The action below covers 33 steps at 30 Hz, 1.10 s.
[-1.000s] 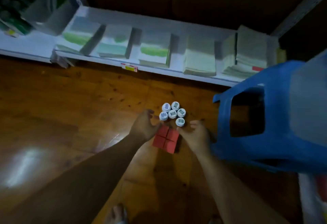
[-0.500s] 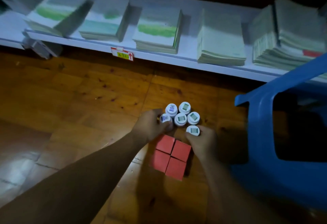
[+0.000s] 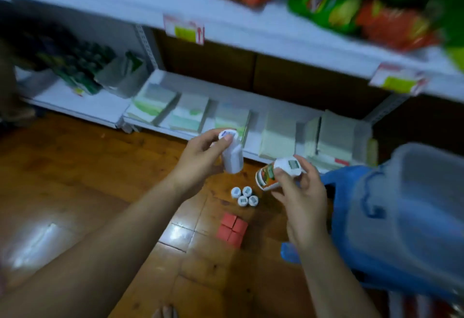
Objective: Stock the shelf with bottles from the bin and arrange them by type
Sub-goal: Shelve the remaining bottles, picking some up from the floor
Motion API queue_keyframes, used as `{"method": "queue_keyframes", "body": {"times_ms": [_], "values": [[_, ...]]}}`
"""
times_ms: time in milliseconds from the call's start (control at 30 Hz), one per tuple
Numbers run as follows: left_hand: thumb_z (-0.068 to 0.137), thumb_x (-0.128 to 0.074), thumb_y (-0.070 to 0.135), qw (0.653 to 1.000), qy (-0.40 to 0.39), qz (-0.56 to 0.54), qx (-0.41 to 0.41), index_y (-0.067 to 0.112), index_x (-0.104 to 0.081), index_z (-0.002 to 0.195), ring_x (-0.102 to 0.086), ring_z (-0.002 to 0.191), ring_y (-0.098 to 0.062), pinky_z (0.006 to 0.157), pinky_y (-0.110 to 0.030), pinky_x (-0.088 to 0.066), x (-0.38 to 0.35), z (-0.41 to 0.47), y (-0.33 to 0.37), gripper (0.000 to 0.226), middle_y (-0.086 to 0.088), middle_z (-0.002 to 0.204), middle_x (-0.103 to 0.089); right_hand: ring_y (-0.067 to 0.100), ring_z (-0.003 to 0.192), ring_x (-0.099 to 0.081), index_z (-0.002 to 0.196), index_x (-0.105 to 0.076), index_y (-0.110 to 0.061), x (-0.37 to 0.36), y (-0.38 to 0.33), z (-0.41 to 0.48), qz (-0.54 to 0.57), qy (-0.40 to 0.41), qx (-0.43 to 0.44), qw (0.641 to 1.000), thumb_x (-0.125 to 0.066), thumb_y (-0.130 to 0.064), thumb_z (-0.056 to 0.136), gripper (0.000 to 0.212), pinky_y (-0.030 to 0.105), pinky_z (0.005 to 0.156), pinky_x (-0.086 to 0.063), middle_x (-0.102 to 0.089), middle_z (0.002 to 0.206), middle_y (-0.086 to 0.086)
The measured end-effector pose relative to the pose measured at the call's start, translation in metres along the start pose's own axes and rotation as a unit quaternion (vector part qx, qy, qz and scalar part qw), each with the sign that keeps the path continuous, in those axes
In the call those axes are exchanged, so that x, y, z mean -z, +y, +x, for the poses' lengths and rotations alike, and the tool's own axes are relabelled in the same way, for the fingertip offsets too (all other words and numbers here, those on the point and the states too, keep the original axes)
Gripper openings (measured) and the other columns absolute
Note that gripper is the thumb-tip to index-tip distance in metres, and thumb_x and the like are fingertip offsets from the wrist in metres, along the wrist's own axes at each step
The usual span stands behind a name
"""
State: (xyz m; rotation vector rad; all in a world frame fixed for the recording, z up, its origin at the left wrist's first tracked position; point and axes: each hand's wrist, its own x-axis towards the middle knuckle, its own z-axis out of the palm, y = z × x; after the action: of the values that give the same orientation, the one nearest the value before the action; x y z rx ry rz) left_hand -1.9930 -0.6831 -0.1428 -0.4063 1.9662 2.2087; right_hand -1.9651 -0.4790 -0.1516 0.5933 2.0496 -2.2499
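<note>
My left hand (image 3: 198, 157) grips a plain white bottle (image 3: 232, 154) by its upper part, lifted above the floor. My right hand (image 3: 298, 189) holds a second white-capped bottle (image 3: 276, 173) with an orange and green label, tilted to the left. Several more white-capped bottles (image 3: 244, 196) stand in a tight cluster on the wooden floor below and between my hands. The white bottom shelf (image 3: 253, 147) runs behind them. A clear bin (image 3: 421, 207) sits at the right on a blue stool.
A red four-part block (image 3: 232, 228) lies on the floor near the bottles. Stacks of pale packs (image 3: 190, 114) fill the bottom shelf. The upper shelf (image 3: 276, 34) carries green and orange snack bags (image 3: 351, 14). The blue stool (image 3: 351, 217) stands close at the right.
Both hands have risen from the cluster on the floor, each lifting one bottle. My view has tilted up, so the upper shelf shows.
</note>
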Motion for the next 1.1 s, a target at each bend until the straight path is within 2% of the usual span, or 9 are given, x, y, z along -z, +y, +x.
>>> {"method": "queue_keyframes", "body": {"times_ms": [167, 233, 333, 433, 533, 667, 767, 900, 1100], "values": [[0.11, -0.05, 0.033, 0.993, -0.042, -0.112, 0.014, 0.02, -0.066, 0.125, -0.064, 0.107, -0.025, 0.082, -0.052, -0.062, -0.055, -0.098, 0.217, 0.026, -0.004, 0.112, -0.067, 0.008, 0.091, -0.073, 0.126, -0.063, -0.018, 0.016, -0.218, -0.08, 0.073, -0.029, -0.001, 0.997, -0.07, -0.011, 0.097, 0.031, 0.05, 0.091, -0.057, -0.078, 0.098, -0.01], [0.111, -0.046, 0.039, 0.989, -0.067, -0.129, 0.022, 0.02, -0.063, 0.125, -0.066, 0.108, -0.027, 0.08, -0.052, -0.061, -0.081, -0.134, 0.286, 0.03, -0.004, 0.113, -0.071, 0.006, 0.09, -0.074, 0.12, -0.067, -0.02, 0.028, -0.29, -0.113, 0.075, -0.039, 0.012, 0.996, -0.065, -0.011, 0.1, 0.023, 0.045, 0.086, -0.059, -0.079, 0.096, -0.01], [0.11, -0.041, 0.049, 0.985, -0.115, -0.123, 0.043, 0.02, -0.064, 0.131, -0.071, 0.115, -0.028, 0.079, -0.052, -0.061, -0.118, -0.189, 0.367, 0.043, -0.007, 0.125, -0.074, 0.01, 0.094, -0.075, 0.116, -0.069, -0.021, 0.051, -0.372, -0.162, 0.07, -0.049, 0.036, 0.996, -0.062, -0.013, 0.102, 0.017, 0.038, 0.081, -0.056, -0.079, 0.101, -0.006], [0.101, -0.042, 0.061, 0.975, -0.186, -0.114, 0.047, 0.026, -0.067, 0.131, -0.075, 0.106, -0.022, 0.08, -0.048, -0.063, -0.15, -0.235, 0.423, 0.052, -0.002, 0.118, -0.077, 0.022, 0.107, -0.074, 0.124, -0.069, -0.022, 0.079, -0.429, -0.202, 0.069, -0.044, 0.062, 0.995, -0.067, -0.024, 0.1, 0.024, 0.045, 0.09, -0.057, -0.077, 0.114, 0.002], [0.092, -0.055, 0.066, 0.959, -0.26, -0.112, 0.015, 0.026, -0.067, 0.133, -0.072, 0.094, -0.019, 0.076, -0.042, -0.062, -0.173, -0.267, 0.457, 0.059, -0.001, 0.104, -0.073, 0.027, 0.114, -0.072, 0.132, -0.065, -0.017, 0.109, -0.475, -0.232, 0.095, -0.025, 0.085, 0.992, -0.063, -0.023, 0.103, 0.03, 0.049, 0.095, -0.057, -0.075, 0.12, 0.008], [0.093, -0.076, 0.036, 0.948, -0.306, -0.043, -0.082, 0.031, -0.062, 0.14, -0.066, 0.09, -0.014, 0.071, -0.034, -0.057, -0.2, -0.289, 0.472, 0.05, 0.001, 0.101, -0.066, 0.032, 0.119, -0.069, 0.137, -0.062, -0.009, 0.139, -0.516, -0.272, 0.104, 0.009, 0.134, 0.985, -0.057, -0.018, 0.104, 0.034, 0.054, 0.106, -0.052, -0.073, 0.126, 0.016], [0.088, -0.076, 0.028, 0.926, -0.364, -0.017, -0.098, 0.032, -0.062, 0.137, -0.07, 0.094, -0.018, 0.07, -0.035, -0.058, -0.219, -0.298, 0.48, 0.051, 0.0, 0.106, -0.071, 0.026, 0.118, -0.071, 0.138, -0.061, -0.014, 0.154, -0.532, -0.307, 0.101, 0.055, 0.16, 0.98, -0.058, -0.008, 0.102, 0.037, 0.048, 0.104, -0.054, -0.075, 0.124, 0.009], [0.095, -0.069, 0.028, 0.907, -0.416, -0.046, -0.044, 0.023, -0.061, 0.138, -0.073, 0.104, -0.031, 0.072, -0.04, -0.059, -0.242, -0.31, 0.482, 0.044, -0.013, 0.125, -0.073, 0.025, 0.116, -0.071, 0.142, -0.059, -0.016, 0.168, -0.526, -0.349, 0.084, 0.141, 0.18, 0.97, -0.058, 0.002, 0.099, 0.046, 0.05, 0.103, -0.054, -0.075, 0.123, 0.004], [0.109, -0.046, 0.025, 0.829, -0.548, -0.092, 0.056, 0.012, -0.066, 0.136, -0.073, 0.104, -0.024, 0.077, -0.035, -0.063, -0.292, -0.358, 0.471, 0.036, -0.014, 0.125, -0.074, 0.025, 0.116, -0.072, 0.141, -0.061, -0.021, 0.199, -0.498, -0.425, 0.069, 0.311, 0.183, 0.93, -0.06, 0.002, 0.098, 0.048, 0.059, 0.104, -0.052, -0.074, 0.127, 0.0]]}}
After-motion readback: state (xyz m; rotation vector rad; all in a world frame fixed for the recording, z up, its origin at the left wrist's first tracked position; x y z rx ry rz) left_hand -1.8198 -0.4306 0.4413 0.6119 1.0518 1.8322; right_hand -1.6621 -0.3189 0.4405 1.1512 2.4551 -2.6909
